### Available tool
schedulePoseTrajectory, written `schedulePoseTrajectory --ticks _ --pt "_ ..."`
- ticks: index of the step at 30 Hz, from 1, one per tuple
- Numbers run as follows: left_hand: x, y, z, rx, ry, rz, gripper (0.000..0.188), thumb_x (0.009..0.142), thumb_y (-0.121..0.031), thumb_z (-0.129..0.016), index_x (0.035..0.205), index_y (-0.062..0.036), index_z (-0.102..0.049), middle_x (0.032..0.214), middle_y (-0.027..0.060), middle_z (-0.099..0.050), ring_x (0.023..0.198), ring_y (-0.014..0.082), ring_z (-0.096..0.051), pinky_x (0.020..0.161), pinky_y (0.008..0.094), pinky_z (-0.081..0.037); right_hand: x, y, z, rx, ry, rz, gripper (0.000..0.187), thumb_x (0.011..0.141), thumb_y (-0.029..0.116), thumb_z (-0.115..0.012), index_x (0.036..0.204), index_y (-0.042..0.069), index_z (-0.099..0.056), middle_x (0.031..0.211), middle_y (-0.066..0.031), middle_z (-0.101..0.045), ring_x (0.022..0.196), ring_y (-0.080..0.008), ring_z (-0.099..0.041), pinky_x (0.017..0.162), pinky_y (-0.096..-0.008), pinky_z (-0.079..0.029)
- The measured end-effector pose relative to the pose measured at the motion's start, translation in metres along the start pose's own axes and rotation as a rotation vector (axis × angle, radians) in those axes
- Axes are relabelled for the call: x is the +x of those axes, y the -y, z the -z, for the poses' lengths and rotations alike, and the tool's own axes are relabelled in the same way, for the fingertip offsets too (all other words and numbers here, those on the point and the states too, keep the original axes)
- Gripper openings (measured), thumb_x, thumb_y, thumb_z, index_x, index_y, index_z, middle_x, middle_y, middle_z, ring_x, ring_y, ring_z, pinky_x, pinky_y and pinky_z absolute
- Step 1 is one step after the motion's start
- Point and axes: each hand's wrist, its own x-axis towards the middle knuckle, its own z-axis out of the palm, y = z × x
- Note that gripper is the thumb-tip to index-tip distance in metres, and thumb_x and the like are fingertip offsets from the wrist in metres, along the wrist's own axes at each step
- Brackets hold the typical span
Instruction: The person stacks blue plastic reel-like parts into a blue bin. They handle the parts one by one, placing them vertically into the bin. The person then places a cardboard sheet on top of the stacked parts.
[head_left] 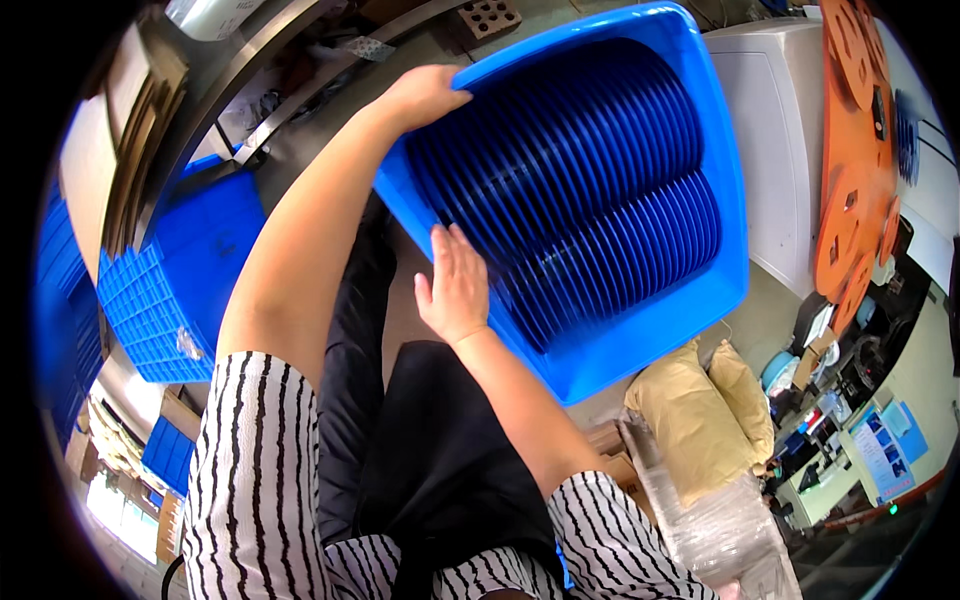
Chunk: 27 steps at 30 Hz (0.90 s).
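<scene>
A bright blue plastic bin (728, 120) sits tilted in front of me. Two rows of dark blue round discs (570, 130) stand on edge inside it, packed closely side by side. My left hand (425, 95) is closed over the bin's rim at the upper left corner. Lower down, my right hand (460, 285) lies over the near side of the bin, fingers stretched out and close to the edges of the discs. Whether its fingertips touch the discs or only the bin wall, I cannot tell.
To the left are a blue crate (160, 310) and a metal-edged bench with cardboard sheets (120, 140). A white cabinet (765, 140) and orange panels (850, 190) stand to the right. Tan sacks (690, 420) lie at lower right beside a plastic-wrapped stack (720, 530).
</scene>
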Motion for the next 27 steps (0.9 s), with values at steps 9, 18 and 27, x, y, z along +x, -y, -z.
schedulePoseTrajectory --ticks 9,18,27 --pt "-0.286 0.065 -0.156 -0.746 -0.414 0.508 0.029 0.089 -0.013 -0.061 0.117 -0.0027 -0.061 0.096 0.0073 -0.068 0.083 0.0152 -0.065 0.076 0.0322 -0.054 -0.19 -0.091 0.082 0.104 0.277 0.17 0.056 0.076 0.02 -0.075 0.128 0.009 -0.058 0.135 -0.0099 -0.055 0.134 -0.0344 -0.042 0.108 -0.0491 -0.034" --pt "-0.455 0.005 -0.295 -0.374 -0.598 0.701 0.094 0.087 -0.032 -0.069 0.154 -0.0033 -0.01 0.155 0.0285 -0.021 0.145 0.0396 -0.021 0.118 0.0423 -0.022 -0.31 -0.239 0.264 -0.41 0.327 -0.046 0.061 0.077 0.01 -0.072 0.134 0.006 -0.051 0.148 -0.0173 -0.04 0.141 -0.0388 -0.03 0.114 -0.0515 -0.025" --pt "-0.423 0.149 -0.031 -0.218 -1.162 0.774 0.064 0.097 -0.037 -0.056 0.142 0.005 -0.04 0.144 0.0294 -0.04 0.136 0.0398 -0.038 0.115 0.043 -0.029 -0.162 -0.102 0.199 -0.215 0.034 0.02 0.053 0.079 0.007 -0.07 0.13 0.006 -0.055 0.148 -0.0166 -0.041 0.141 -0.0373 -0.032 0.113 -0.0499 -0.029"
